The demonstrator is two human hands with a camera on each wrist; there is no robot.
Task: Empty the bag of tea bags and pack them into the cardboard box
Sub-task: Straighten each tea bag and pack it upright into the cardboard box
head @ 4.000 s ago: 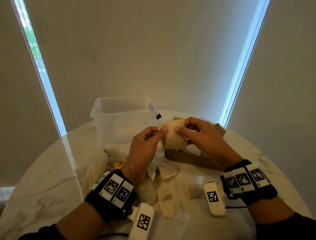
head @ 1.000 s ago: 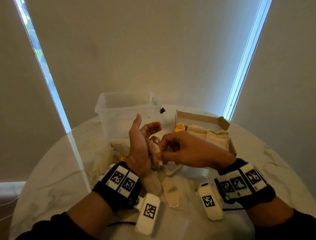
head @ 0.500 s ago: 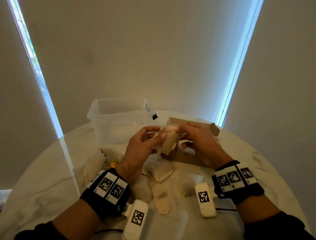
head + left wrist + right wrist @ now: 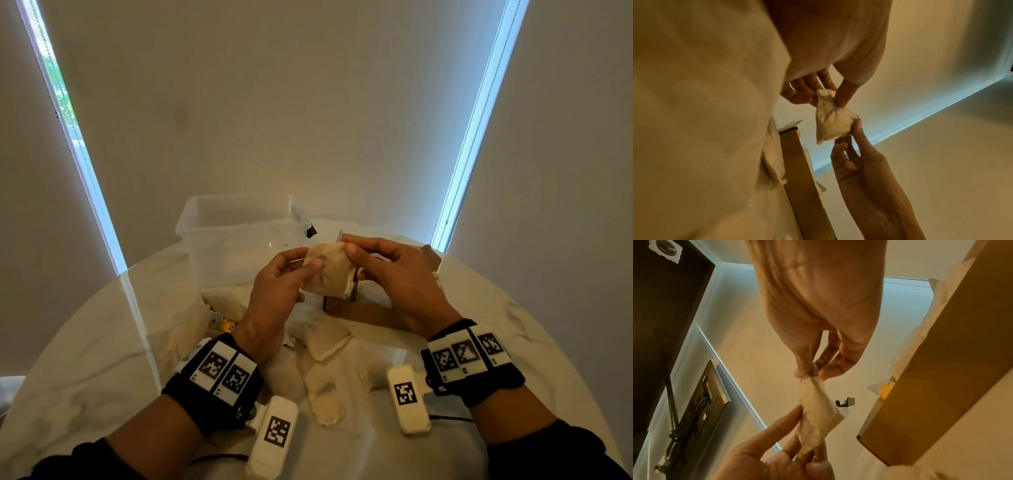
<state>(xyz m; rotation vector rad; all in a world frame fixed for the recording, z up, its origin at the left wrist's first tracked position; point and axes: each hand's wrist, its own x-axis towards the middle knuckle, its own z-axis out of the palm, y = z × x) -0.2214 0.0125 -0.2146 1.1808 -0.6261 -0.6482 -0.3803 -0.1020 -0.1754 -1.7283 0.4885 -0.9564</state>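
Nearest, loose tea bags [image 4: 325,346] strewn on table [image 4: 78,373]. Above them, held tea bag [image 4: 329,270] pinched at opposite edges by left hand [image 4: 277,294] and right hand [image 4: 397,277], clear of the box [image 4: 370,313] just behind. Farthest, tub [image 4: 239,236].

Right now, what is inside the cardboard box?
The hands and the held tea bag cover most of the cardboard box from the head camera. The right wrist view shows pale tea bags and something yellow above its rim; the bottom is hidden.
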